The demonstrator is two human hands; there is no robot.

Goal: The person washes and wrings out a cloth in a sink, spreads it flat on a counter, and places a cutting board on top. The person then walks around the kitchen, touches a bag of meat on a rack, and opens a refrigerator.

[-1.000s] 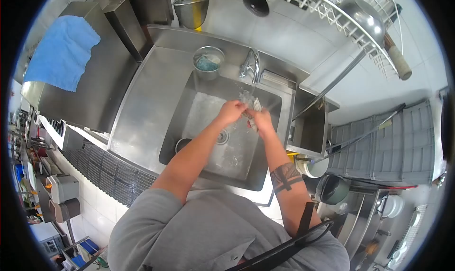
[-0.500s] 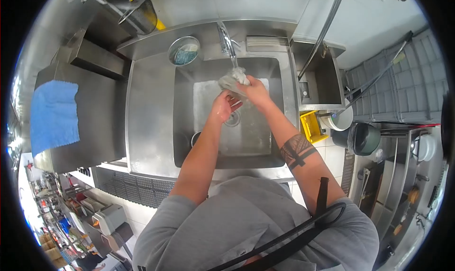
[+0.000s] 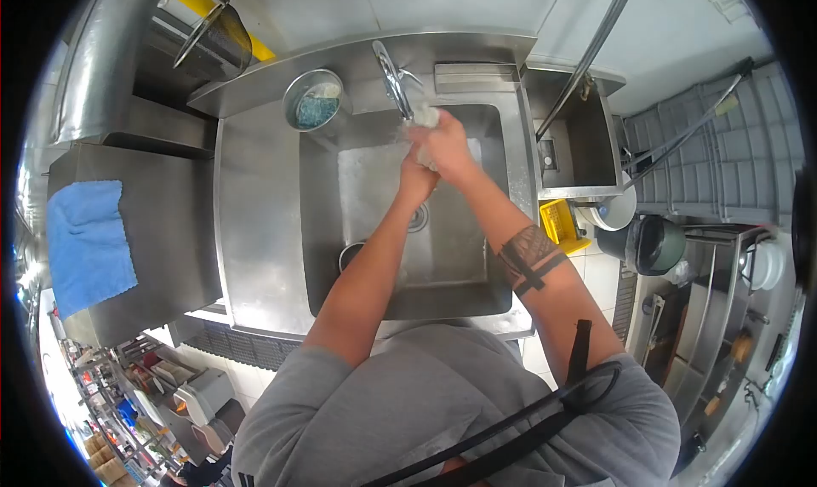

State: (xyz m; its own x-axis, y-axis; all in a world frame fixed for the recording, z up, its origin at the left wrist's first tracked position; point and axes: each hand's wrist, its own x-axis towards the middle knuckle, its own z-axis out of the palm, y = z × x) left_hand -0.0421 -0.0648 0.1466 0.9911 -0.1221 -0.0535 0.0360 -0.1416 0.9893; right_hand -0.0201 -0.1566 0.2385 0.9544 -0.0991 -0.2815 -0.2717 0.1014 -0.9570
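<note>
Both hands are close together over the sink (image 3: pixel 451 270), just in front of the faucet (image 3: pixel 390 74). My right hand (image 3: pixel 447 145) is closed around a pale, wet-looking cloth (image 3: pixel 426 115), part of which sticks out above the fingers. Lower and to the left, my left hand (image 3: pixel 416 179) is pressed up against the right hand, its fingers wrapped at the cloth's lower end. Motion blurs the fingertips, and most of the cloth is hidden inside the hands. Water under the spout is hard to make out.
A metal container (image 3: pixel 312 100) with a blue-green scouring pad stands at the sink's back left corner. A round vessel (image 3: pixel 351 255) sits in the basin by my left forearm. The blue towel (image 3: pixel 89 244) lies on the left counter. At right are a smaller sink (image 3: pixel 587 159) and a yellow crate (image 3: pixel 562 223).
The cloth, earlier spread loosely under the running water, is now bunched between the hands. My left hand has risen and closed against the right. The view has shifted slightly.
</note>
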